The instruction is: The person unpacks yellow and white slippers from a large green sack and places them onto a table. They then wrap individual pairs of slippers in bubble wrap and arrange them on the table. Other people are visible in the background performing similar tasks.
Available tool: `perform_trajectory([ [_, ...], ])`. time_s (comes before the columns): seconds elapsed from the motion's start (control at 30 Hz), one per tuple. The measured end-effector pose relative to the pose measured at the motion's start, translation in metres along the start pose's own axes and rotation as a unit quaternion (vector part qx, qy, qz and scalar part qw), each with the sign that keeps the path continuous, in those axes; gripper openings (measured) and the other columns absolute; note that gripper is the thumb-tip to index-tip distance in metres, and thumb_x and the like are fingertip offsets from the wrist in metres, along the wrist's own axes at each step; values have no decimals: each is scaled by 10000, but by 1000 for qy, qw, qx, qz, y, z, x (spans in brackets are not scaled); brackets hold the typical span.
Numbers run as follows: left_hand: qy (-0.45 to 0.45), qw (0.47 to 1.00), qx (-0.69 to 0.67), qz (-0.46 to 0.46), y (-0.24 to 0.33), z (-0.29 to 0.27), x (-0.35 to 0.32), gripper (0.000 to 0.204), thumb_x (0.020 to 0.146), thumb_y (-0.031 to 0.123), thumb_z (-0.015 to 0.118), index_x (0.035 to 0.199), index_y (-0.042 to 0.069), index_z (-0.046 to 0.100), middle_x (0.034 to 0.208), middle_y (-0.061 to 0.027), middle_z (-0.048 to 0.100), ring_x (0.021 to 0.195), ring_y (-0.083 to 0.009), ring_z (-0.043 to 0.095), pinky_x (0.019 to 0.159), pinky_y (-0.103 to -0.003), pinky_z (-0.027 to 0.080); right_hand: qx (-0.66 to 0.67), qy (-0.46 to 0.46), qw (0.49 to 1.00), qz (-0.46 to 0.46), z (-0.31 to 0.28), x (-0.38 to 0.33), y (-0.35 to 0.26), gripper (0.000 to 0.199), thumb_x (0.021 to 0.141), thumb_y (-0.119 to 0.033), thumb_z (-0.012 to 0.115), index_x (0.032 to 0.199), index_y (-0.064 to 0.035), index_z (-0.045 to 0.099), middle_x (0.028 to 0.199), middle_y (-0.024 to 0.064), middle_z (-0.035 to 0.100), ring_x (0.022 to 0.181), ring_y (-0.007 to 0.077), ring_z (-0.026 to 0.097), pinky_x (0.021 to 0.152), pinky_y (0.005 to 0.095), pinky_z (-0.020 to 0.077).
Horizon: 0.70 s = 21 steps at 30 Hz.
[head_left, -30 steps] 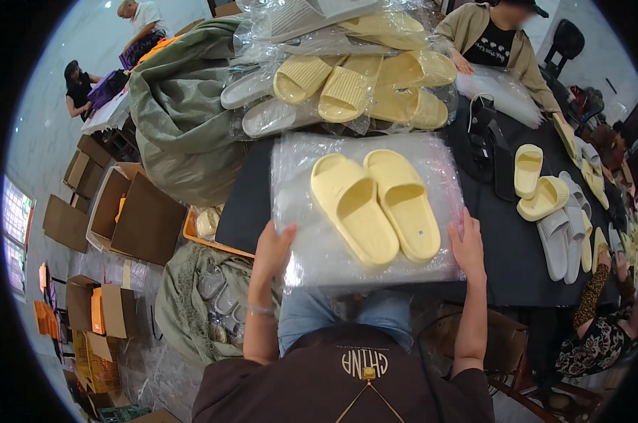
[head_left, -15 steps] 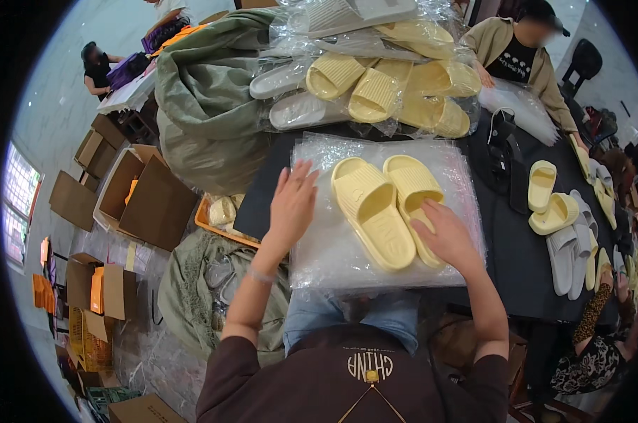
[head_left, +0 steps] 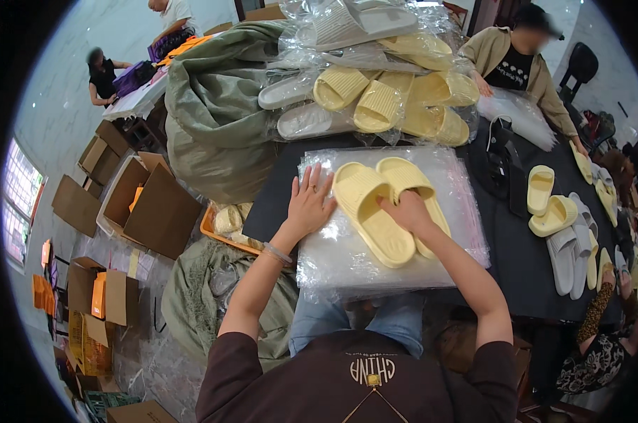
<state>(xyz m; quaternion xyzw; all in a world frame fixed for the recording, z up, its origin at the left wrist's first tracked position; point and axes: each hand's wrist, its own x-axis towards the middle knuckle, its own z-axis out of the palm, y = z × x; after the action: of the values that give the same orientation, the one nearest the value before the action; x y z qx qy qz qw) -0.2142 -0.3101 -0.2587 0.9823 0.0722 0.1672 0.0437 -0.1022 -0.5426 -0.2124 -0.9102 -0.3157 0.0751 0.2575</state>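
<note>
Crowded table (head_left: 516, 247), slippers (head_left: 386, 208) mid-stack (head_left: 333, 261)

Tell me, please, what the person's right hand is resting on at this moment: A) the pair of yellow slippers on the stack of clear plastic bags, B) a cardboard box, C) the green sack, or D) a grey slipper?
A: the right hand lies on the pair of yellow slippers atop the stack of clear plastic bags.

L hand (head_left: 310, 205) flat, R hand (head_left: 406, 210) curled
</note>
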Motion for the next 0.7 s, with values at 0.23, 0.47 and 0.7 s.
perform_trajectory([
  [0.23,25,995,-28,93,-10,-1,0,529,869,421,507,1348,202,454,1419,-58,401,1362,-268,260,1105,-520,88,103,-11,994,-34,13,30,-51,460,800,-359,622,790,100,634,747,270,625,710,377,630,677,432,492],
  [0.47,-51,998,-1,-25,-10,0,-3,570,890,448,455,1376,153,411,1442,-93,367,1379,-342,208,1078,-583,112,142,51,989,-10,34,40,-28,423,806,-333,610,802,89,641,818,285,631,782,386,635,712,442,495],
  [0.7,-23,999,-32,-25,-3,-5,-5,635,903,483,434,1415,122,336,1499,-122,252,1377,-375,200,1075,-579,142,6,191,975,109,-14,22,84,472,808,-363,628,787,109,626,762,314,612,757,434,625,663,477,486],
])
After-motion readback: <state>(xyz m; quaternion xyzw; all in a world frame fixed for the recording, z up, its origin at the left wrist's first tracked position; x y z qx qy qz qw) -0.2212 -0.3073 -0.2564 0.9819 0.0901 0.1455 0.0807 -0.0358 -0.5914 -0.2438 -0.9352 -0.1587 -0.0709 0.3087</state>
